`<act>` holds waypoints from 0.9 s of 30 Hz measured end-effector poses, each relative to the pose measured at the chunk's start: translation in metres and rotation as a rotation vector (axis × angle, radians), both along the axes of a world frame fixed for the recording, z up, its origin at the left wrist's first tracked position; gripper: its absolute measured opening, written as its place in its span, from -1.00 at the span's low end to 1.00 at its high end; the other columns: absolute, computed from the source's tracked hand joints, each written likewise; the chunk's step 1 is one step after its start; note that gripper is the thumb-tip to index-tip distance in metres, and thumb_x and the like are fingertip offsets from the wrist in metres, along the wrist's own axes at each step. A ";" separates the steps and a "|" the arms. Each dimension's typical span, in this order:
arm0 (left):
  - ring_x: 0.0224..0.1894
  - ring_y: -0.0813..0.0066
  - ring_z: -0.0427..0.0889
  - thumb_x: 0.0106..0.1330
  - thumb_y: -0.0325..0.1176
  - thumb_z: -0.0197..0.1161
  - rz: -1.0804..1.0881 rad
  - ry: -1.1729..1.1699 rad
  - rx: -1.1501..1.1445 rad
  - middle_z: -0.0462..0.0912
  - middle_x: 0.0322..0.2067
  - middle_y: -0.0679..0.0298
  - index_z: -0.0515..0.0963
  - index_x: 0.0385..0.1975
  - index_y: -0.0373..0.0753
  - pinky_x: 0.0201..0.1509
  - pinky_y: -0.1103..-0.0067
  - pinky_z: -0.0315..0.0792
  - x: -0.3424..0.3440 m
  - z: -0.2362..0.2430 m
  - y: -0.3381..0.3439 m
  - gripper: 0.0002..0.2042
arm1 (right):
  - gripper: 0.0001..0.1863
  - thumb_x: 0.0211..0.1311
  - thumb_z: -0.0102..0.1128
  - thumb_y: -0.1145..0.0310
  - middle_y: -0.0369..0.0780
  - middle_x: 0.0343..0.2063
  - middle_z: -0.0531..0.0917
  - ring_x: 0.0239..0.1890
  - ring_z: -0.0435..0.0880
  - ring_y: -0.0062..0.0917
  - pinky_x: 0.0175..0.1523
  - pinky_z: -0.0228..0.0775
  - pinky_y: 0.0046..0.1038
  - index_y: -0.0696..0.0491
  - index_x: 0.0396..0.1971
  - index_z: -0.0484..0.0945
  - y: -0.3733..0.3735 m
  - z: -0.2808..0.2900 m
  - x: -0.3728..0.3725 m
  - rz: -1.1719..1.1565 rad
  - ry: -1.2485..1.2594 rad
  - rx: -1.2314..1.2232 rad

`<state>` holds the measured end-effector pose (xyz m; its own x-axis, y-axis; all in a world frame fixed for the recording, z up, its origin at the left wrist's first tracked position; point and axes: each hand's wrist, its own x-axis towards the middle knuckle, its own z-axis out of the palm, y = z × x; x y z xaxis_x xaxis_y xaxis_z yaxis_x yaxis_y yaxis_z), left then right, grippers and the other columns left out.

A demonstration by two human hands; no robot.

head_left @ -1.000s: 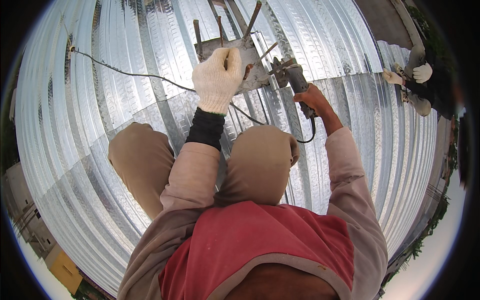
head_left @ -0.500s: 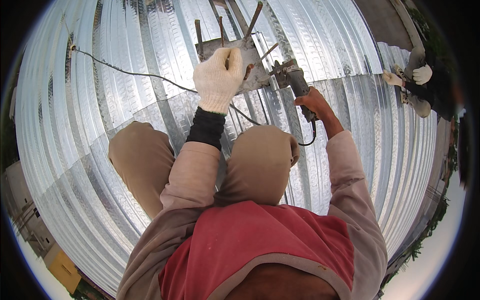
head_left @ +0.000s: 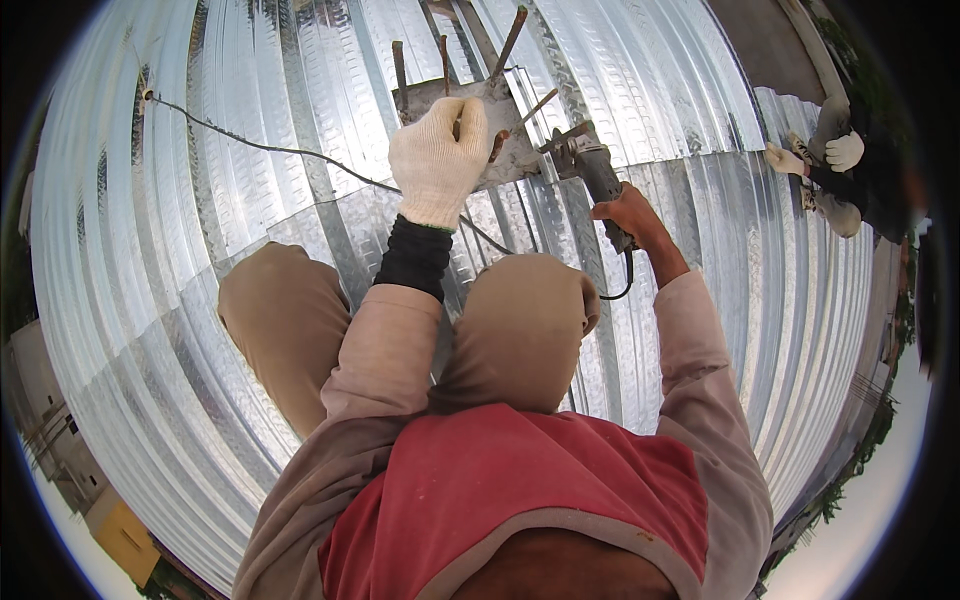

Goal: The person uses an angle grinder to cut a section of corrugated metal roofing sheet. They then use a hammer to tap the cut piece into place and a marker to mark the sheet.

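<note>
In a white knitted glove, my left hand point(head_left: 438, 162) is closed in a fist over a square grey concrete column top point(head_left: 515, 160). A brown bit of steel rebar shows in the gap between its thumb and fingers; the rest is hidden by the glove. My bare right hand point(head_left: 630, 214) is wrapped round the body of an angle grinder point(head_left: 598, 172). The grinder's head and disc point(head_left: 567, 137) point toward the column, close to a thin slanting rebar point(head_left: 535, 109). Several rusty rebars point(head_left: 509, 45) stick up along the column's far side.
Corrugated shiny metal sheets point(head_left: 280, 200) spread around the column, with an overlapping seam. A dark cable point(head_left: 270, 147) crosses them from the left, passing under my left arm. My knees point(head_left: 525, 330) are near the column. At the far right, a co-worker's gloved hand point(head_left: 845, 151) shows.
The grinder and my right hand have shifted very slightly. My left hand stays closed in nearly the same place.
</note>
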<state>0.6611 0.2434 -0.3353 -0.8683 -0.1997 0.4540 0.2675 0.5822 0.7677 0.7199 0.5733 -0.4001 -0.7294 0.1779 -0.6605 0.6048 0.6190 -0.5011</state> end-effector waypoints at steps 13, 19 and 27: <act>-0.59 0.17 0.74 0.40 -0.24 0.37 0.011 -0.036 -0.023 0.68 -0.63 0.17 0.76 -0.38 -0.15 -0.46 0.41 0.53 0.002 0.004 -0.001 -0.83 | -0.43 -0.09 0.54 0.23 -0.04 -0.35 0.79 -0.32 0.81 -0.29 -0.14 0.63 -0.25 0.32 -0.11 0.68 0.000 0.004 0.007 -0.016 0.000 0.035; -0.58 0.16 0.74 0.39 -0.24 0.38 0.013 -0.023 -0.032 0.68 -0.64 0.17 0.75 -0.40 -0.15 -0.46 0.40 0.53 0.002 0.005 -0.001 -0.83 | -0.43 -0.08 0.53 0.23 -0.04 -0.34 0.80 -0.32 0.81 -0.29 -0.13 0.63 -0.25 0.32 -0.09 0.69 0.000 0.003 0.011 -0.012 0.004 0.057; -0.60 0.16 0.73 0.39 -0.24 0.38 0.011 -0.022 -0.048 0.66 -0.65 0.17 0.75 -0.40 -0.16 -0.47 0.42 0.52 0.001 0.004 -0.002 -0.83 | -0.44 -0.02 0.53 0.27 -0.06 -0.33 0.76 -0.37 0.76 -0.32 -0.23 0.60 -0.27 0.30 -0.04 0.62 0.002 0.001 0.013 -0.008 -0.038 0.019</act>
